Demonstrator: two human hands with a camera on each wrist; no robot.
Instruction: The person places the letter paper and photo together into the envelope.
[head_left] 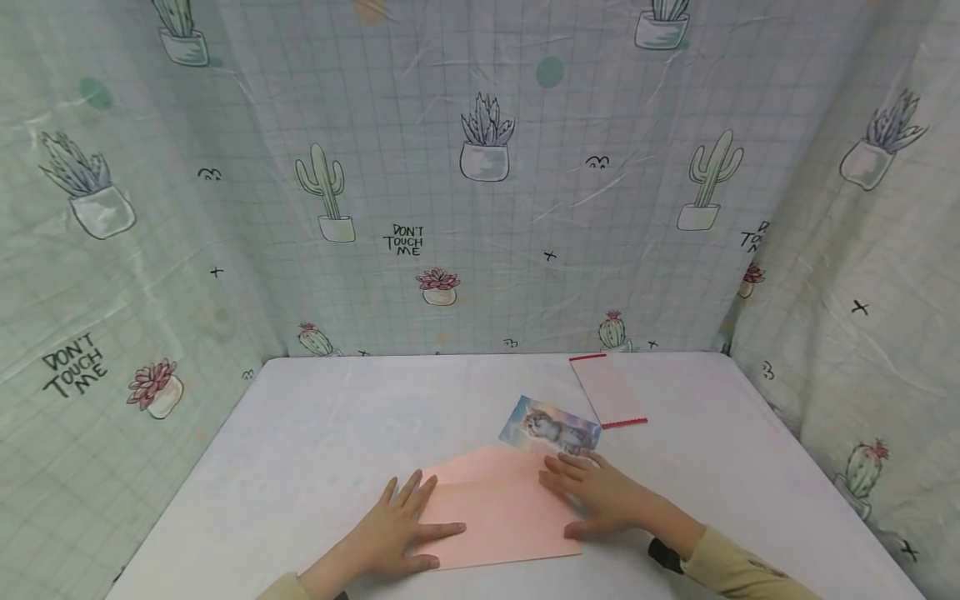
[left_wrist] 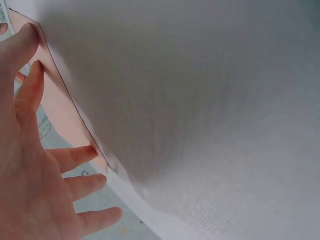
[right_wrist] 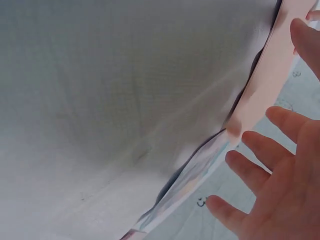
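A pink envelope (head_left: 498, 517) lies flat on the white table with its flap spread out at the far side. My left hand (head_left: 393, 529) rests on its left edge, fingers spread and straight. Over the right edge lies my right hand (head_left: 596, 496), its fingers also spread. Just behind the envelope is a postcard (head_left: 547, 423) with a kitten picture, partly covered by the flap and the right fingertips. In the left wrist view the thumb and index finger touch the envelope (left_wrist: 65, 102). From the right wrist, the postcard (right_wrist: 185, 182) shows beside the envelope (right_wrist: 265, 75).
A clear flat pouch or sheet with red strips (head_left: 609, 390) lies at the back right of the table. The white table (head_left: 300, 467) ends at a curtain (head_left: 480, 208) printed with cacti, which hangs behind and on both sides.
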